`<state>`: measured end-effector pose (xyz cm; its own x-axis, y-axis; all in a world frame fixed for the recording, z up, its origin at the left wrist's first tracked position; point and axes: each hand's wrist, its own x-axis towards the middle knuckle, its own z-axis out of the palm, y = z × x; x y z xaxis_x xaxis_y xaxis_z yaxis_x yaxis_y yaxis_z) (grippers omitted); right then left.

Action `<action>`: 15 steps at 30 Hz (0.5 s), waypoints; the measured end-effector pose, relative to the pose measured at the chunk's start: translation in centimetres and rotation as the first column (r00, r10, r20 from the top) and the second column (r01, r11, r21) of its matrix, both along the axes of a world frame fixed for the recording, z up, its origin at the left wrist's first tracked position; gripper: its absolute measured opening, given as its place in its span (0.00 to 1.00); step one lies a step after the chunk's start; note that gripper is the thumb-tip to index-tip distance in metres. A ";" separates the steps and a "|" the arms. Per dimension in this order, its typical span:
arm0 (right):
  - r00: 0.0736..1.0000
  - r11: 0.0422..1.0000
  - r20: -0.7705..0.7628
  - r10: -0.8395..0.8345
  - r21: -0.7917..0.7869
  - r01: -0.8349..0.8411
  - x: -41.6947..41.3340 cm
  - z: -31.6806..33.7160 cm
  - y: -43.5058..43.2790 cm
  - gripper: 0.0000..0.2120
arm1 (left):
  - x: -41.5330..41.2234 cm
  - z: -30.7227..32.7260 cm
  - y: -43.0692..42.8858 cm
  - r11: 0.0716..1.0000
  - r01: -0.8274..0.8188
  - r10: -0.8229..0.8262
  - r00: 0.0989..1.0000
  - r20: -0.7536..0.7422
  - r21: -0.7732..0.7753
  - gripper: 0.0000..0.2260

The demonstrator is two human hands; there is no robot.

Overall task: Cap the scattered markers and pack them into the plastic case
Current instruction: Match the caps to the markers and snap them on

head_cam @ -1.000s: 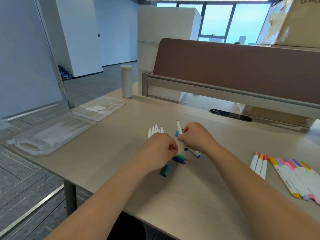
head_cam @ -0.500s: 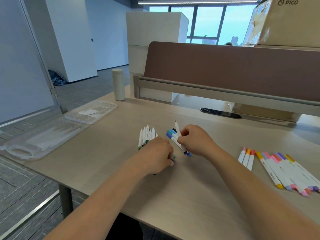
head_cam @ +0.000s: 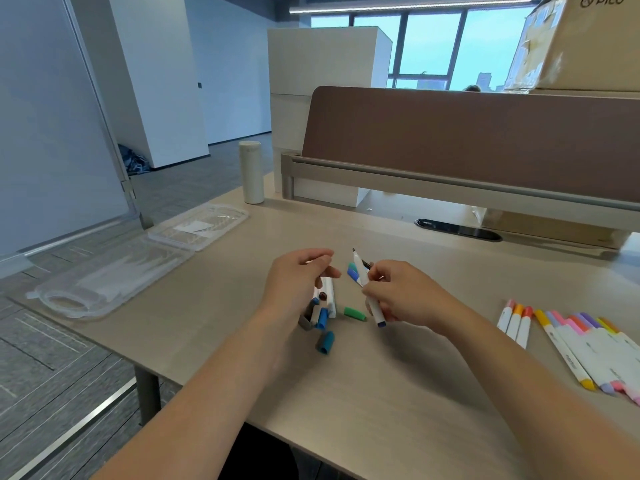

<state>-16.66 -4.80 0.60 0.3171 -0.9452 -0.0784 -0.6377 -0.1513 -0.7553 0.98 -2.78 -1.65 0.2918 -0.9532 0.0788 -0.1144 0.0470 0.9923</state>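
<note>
My right hand (head_cam: 401, 292) grips a small bundle of markers; one white marker (head_cam: 367, 292) stands out, dark tip up and uncapped, its blue end pointing down. My left hand (head_cam: 294, 285) hovers just left of it with loosely curled fingers, thumb and forefinger apart, nothing visible between them. Below that hand lie white markers (head_cam: 329, 294) and loose caps: a blue cap (head_cam: 322, 318), a teal cap (head_cam: 325, 342), a green cap (head_cam: 355, 313). The clear plastic case (head_cam: 104, 285) lies open at the desk's left edge.
Capped markers lie in two groups at the right: three orange-red ones (head_cam: 516, 322) and a fan of several pastel ones (head_cam: 588, 351). A white bottle (head_cam: 251, 172) stands at the back left. A brown partition (head_cam: 467, 140) borders the desk's far side.
My left hand has lifted off the caps, which now lie uncovered on the desk. My right hand has kept its markers and tilted them more upright.
</note>
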 end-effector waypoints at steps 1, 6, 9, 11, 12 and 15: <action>0.999 0.999 -0.009 0.034 0.013 -0.034 0.1 0.2 0.2 0.04 | 0.2 0.0 -0.1 0.999 -0.018 0.021 0.994 -0.109 0.030 0.07; 0.964 0.970 -0.115 0.238 0.074 -0.231 0.5 0.7 0.9 0.01 | 0.8 -0.3 -0.6 0.993 -0.046 0.079 0.946 -0.314 0.110 0.06; 0.948 0.959 -0.143 0.283 0.073 -0.275 0.6 0.6 1.1 0.02 | 0.8 -0.3 -0.5 0.993 -0.036 0.070 0.945 -0.320 0.112 0.05; 0.950 0.965 -0.171 0.262 0.019 -0.263 0.8 0.5 0.9 0.02 | 0.8 -0.2 -0.4 0.992 -0.041 0.075 0.955 -0.286 0.120 0.04; 0.953 0.968 -0.175 0.247 -0.004 -0.252 0.8 0.5 0.8 0.02 | 0.8 -0.1 -0.3 0.992 -0.033 0.064 0.960 -0.273 0.118 0.04; 0.959 0.975 -0.187 0.211 -0.032 -0.221 0.6 0.6 0.6 0.04 | 1.0 -0.1 -0.3 0.994 0.008 0.014 0.980 -0.198 0.109 0.04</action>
